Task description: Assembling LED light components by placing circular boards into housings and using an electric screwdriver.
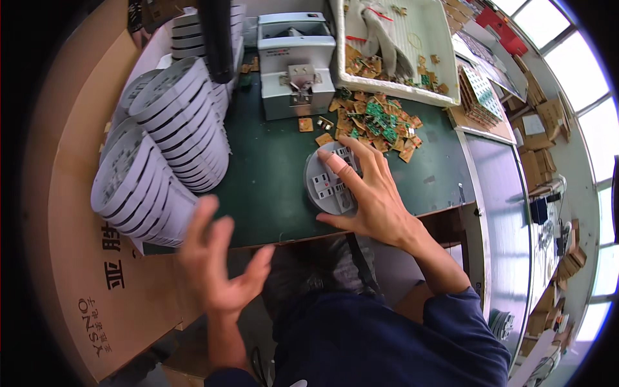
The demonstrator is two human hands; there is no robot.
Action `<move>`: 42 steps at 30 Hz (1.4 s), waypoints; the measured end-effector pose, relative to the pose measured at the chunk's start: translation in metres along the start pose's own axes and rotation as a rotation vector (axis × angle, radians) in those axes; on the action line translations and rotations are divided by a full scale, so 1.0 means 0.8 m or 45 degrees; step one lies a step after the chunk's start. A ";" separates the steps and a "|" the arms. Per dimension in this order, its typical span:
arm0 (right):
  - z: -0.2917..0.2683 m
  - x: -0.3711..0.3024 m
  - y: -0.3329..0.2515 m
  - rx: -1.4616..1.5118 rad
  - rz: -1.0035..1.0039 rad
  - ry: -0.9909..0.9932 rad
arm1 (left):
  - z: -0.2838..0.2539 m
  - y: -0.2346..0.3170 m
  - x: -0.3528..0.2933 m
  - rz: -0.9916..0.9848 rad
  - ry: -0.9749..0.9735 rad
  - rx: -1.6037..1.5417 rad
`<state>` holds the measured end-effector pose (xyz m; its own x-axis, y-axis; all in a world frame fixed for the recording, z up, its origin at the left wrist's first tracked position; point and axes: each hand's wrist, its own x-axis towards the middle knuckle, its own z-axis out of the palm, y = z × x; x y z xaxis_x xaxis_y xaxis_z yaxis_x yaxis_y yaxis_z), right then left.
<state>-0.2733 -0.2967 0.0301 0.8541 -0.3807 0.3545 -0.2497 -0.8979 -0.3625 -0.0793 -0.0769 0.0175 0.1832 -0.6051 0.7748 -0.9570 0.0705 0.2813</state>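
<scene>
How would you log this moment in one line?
right hand: spread over grey round part | left hand: open, blurred, holding nothing visible | far left: stacked grey shells | beyond part: loose circuit boards

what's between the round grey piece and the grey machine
Three small pieces, in the head view: a tan square and a dark shiny piece near the machine, and another tan piece nearer the round grey piece.

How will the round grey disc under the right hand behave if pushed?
The round grey disc probably slides rather than tips: it looks low and broad on the green table. It seems stiff, its outline looking unbent beneath the right hand. Likely light, given its plastic-looking grey body.
</scene>
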 end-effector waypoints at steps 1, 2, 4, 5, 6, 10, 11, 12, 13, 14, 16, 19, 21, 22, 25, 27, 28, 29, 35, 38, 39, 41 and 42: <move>-0.001 -0.003 0.002 -0.053 0.002 0.027 | -0.018 -0.006 0.002 0.013 0.174 -0.014; -0.003 -0.007 0.004 -0.108 0.006 0.054 | -0.031 -0.009 0.008 -0.040 0.350 -0.045; -0.005 -0.012 0.007 -0.119 0.023 0.067 | -0.062 -0.011 0.026 -0.092 0.518 -0.072; -0.005 -0.016 0.011 -0.138 0.031 0.080 | -0.076 -0.013 0.036 -0.169 0.474 0.049; -0.007 -0.017 0.013 -0.153 0.031 0.094 | -0.093 -0.013 0.045 -0.246 0.432 0.180; -0.014 -0.035 0.032 -0.190 0.086 0.160 | -0.108 -0.033 0.060 -0.455 0.305 0.511; -0.015 -0.039 0.035 -0.193 0.095 0.167 | -0.107 -0.039 0.057 -0.510 0.239 0.483; -0.016 -0.043 0.038 -0.204 0.103 0.184 | -0.106 -0.045 0.054 -0.565 0.172 0.454; -0.018 -0.047 0.041 -0.215 0.110 0.201 | -0.107 -0.050 0.051 -0.619 0.104 0.426; -0.019 -0.051 0.044 -0.229 0.123 0.218 | -0.109 -0.055 0.050 -0.610 0.099 0.414; -0.022 -0.057 0.050 -0.248 0.155 0.234 | -0.117 -0.063 0.047 -0.624 0.097 0.318; -0.025 -0.066 0.060 -0.270 0.199 0.255 | -0.130 -0.073 0.047 -0.657 0.066 0.249; -0.026 -0.072 0.065 -0.266 0.212 0.288 | -0.139 -0.080 0.049 -0.711 0.022 0.222; -0.027 -0.075 0.067 -0.263 0.219 0.306 | -0.141 -0.083 0.049 -0.707 0.016 0.216; -0.030 -0.078 0.069 -0.272 0.247 0.313 | -0.148 -0.087 0.051 -0.729 0.100 0.195; -0.031 -0.082 0.072 -0.281 0.269 0.316 | -0.156 -0.082 0.058 -0.720 0.195 0.277; -0.032 -0.084 0.073 -0.290 0.273 0.314 | -0.160 -0.077 0.061 -0.714 0.299 0.363; -0.033 -0.086 0.076 -0.298 0.279 0.313 | -0.165 -0.070 0.060 -0.707 0.291 0.355; -0.041 -0.093 0.085 -0.346 0.313 0.309 | -0.127 -0.004 0.040 -0.210 0.129 0.088; -0.045 -0.094 0.087 -0.393 0.316 0.317 | -0.080 0.027 0.046 -0.112 -0.280 0.017; -0.046 -0.093 0.088 -0.389 0.313 0.322 | -0.056 0.034 0.046 -0.179 -0.319 0.044; -0.052 -0.103 0.098 -0.440 0.357 0.300 | 0.007 0.025 0.037 -0.229 -0.358 0.016; -0.053 -0.103 0.102 -0.447 0.365 0.290 | 0.027 0.022 0.031 -0.296 -0.402 -0.032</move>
<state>-0.3837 -0.3477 0.0079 0.6175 -0.6260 0.4763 -0.6313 -0.7556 -0.1747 -0.0963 -0.1078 0.0295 0.3128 -0.8211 0.4775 -0.8914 -0.0802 0.4460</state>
